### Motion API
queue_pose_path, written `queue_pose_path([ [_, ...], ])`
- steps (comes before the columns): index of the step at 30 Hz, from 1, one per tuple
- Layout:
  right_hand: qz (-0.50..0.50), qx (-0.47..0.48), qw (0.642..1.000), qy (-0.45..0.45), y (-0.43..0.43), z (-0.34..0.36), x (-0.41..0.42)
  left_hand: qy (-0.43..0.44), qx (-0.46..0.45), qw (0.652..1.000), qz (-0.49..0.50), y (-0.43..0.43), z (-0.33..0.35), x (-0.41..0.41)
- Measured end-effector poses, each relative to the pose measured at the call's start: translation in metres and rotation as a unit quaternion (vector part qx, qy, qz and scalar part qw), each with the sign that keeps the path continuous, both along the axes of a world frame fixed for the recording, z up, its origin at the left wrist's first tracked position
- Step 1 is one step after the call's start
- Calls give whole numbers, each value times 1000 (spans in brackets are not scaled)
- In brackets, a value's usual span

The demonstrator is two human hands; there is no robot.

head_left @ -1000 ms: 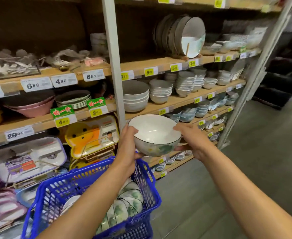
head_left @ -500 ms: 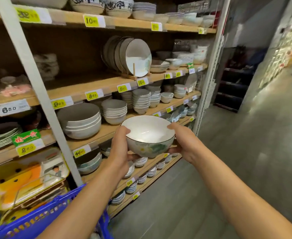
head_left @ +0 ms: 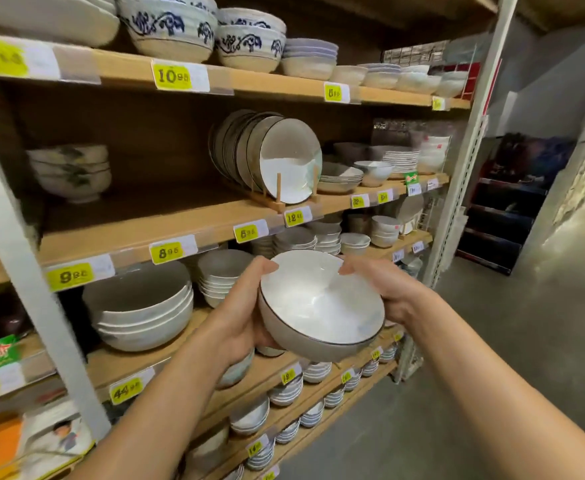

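I hold a white ceramic bowl with a thin dark rim in both hands, in front of the crockery shelves. It is tilted so its glossy inside faces me. My left hand grips its left side, thumb on the rim and fingers under the base. My right hand grips the right rim, thumb over the edge. The bowl's outside shows grey-white.
Wooden shelves hold stacked bowls, upright plates in a rack and blue-patterned bowls, with yellow price tags on the edges. A white upright post stands at left. Grey aisle floor lies to the right.
The view has lifted and the blue basket has dropped out of sight. The bowl has risen with both hands and tipped its opening toward me.
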State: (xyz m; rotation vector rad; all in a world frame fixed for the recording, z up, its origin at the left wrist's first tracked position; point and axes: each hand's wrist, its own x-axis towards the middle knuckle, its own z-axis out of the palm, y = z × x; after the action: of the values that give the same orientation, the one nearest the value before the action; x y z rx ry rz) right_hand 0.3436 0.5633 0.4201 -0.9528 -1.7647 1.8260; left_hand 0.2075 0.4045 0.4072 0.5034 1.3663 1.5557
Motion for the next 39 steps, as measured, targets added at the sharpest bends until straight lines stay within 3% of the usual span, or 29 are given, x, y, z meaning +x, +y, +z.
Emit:
queue_pose_path([
  [3, 51, -25, 998, -7, 25, 12, -30, -23, 9, 1000, 12, 12, 10, -19],
  [13, 190, -47, 980, 27, 71, 40, -142, 17, 21, 976, 217, 33, 41, -71],
  [26, 362, -158, 916, 64, 63, 66, -260, 34, 54, 898, 436, 34, 77, -109],
  [30, 360, -192, 910, 77, 42, 71, -291, 26, 38, 882, 469, 24, 78, -136],
  [39, 293, -165, 939, 68, 15, 76, -371, 29, 68, 865, 497, 5, 77, -210],
])
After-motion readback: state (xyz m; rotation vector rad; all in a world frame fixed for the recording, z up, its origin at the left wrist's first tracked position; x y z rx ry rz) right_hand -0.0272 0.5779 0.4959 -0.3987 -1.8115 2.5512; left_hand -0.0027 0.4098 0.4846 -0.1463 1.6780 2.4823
